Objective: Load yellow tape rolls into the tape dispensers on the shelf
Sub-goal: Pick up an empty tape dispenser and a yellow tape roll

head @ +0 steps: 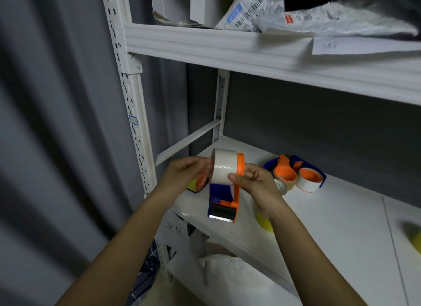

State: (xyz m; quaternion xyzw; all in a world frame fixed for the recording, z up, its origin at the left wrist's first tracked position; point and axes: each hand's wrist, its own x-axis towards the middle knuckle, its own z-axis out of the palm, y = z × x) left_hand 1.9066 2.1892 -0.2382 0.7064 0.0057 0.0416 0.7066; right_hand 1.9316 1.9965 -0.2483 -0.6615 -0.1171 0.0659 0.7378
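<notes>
I hold an orange and blue tape dispenser [227, 191] above the front edge of the white shelf [330, 226]. A pale tape roll [224, 166] sits on its orange hub. My left hand [184, 171] grips the roll's left end. My right hand [252, 180] pinches the orange side plate, thumb on the roll. The dispenser's roller and blade point down. A yellow tape roll [265, 222] lies on the shelf, partly hidden under my right wrist. Another dispenser [198, 183] with yellow tape lies behind my left hand. Two more dispensers [296, 171] lie further back.
A small pale tape roll [281, 187] lies by the far dispensers. A blurred yellow object [413, 235] sits at the right edge. The upper shelf [250, 50] carries plastic mail bags and boxes. White bags [232, 273] fill the level below. A grey curtain [57, 123] hangs on the left.
</notes>
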